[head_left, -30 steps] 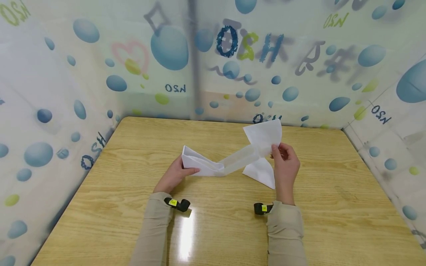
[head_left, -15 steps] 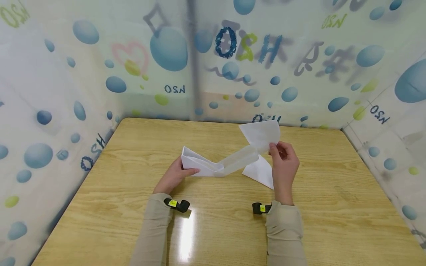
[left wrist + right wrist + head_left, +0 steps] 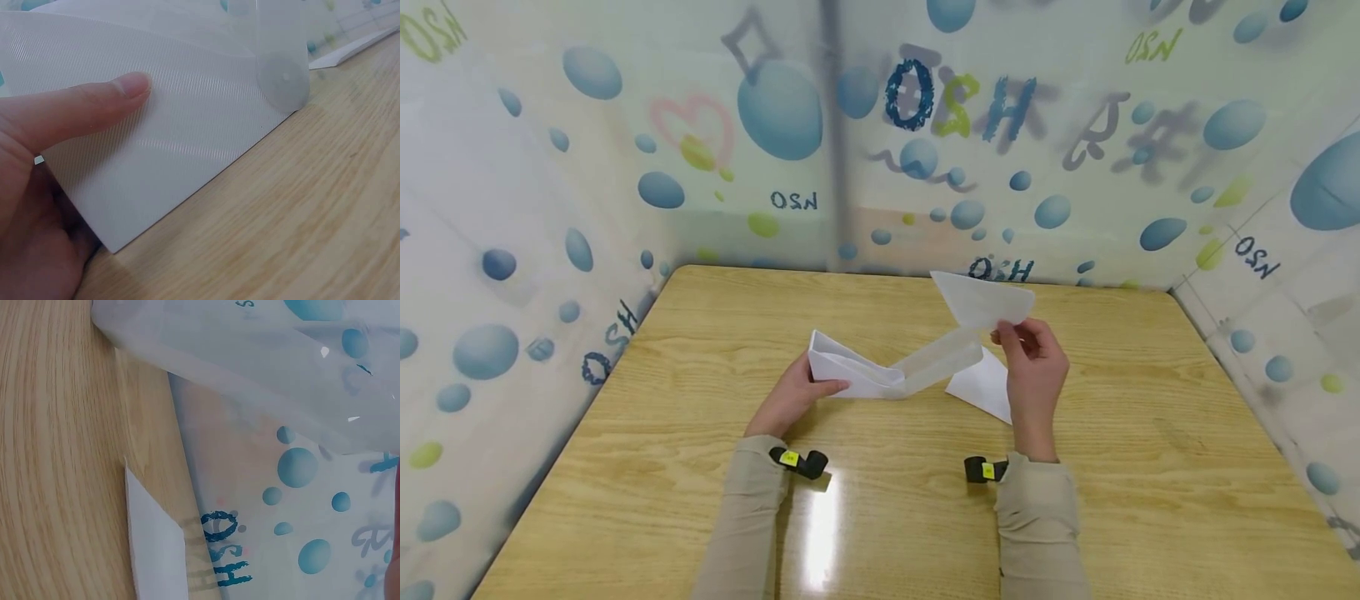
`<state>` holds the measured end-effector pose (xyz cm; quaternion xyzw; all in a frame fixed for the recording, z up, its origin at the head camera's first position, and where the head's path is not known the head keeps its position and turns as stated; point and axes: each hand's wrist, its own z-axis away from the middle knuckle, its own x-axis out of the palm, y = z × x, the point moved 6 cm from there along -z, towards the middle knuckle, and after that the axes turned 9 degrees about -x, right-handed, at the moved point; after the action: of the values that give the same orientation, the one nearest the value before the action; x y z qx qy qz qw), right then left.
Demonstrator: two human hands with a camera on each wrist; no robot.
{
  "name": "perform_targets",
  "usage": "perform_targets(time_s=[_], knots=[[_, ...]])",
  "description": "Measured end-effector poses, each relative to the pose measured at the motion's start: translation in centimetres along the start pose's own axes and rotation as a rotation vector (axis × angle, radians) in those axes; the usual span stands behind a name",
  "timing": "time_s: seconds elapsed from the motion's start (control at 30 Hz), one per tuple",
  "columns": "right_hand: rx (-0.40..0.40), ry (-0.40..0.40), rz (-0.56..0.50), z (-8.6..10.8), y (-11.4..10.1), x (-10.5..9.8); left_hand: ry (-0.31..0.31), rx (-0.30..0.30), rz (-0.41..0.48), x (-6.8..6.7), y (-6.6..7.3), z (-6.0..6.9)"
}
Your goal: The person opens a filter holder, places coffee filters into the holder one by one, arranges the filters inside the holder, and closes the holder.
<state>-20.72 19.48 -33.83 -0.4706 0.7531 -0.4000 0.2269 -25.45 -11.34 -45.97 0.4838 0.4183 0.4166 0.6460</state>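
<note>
Head view, left grip [image 3: 792,395] pinching ribbed wedge [image 3: 187,119], right grip [image 3: 1036,360] pinching thin white sheet [image 3: 983,300]

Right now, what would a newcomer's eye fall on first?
Probably the white folded piece in the left hand, with a translucent strip slanting up from its end toward the right hand. That hand pinches a white sheet above the tabletop. Then the backdrop behind, covered in blue bubbles.

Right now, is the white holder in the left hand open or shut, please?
Open: the head view shows the white holder gaping along its top.
</note>
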Motion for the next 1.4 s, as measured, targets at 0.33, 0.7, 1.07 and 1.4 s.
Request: perform_targets(time_s=[0.33, 0.7, 1.07, 1.4], knots=[[-0.035, -0.027, -0.014, 0.1, -0.7, 0.4, -0.001, 0.011, -0.011, 0.0, 0.1, 0.1], [-0.042, -0.072, -0.080, 0.4, -1.2, 1.6, 0.005, 0.019, -0.012, -0.1, -0.2, -0.2], [-0.118, -0.140, -0.016, 0.6, -1.7, 2.6, -0.008, 0.019, -0.020, 0.0, -0.1, -0.1], [-0.312, -0.217, 0.099, 1.0, -3.6, 3.7, -0.012, 0.023, -0.005, 0.0, -0.2, -0.1]])
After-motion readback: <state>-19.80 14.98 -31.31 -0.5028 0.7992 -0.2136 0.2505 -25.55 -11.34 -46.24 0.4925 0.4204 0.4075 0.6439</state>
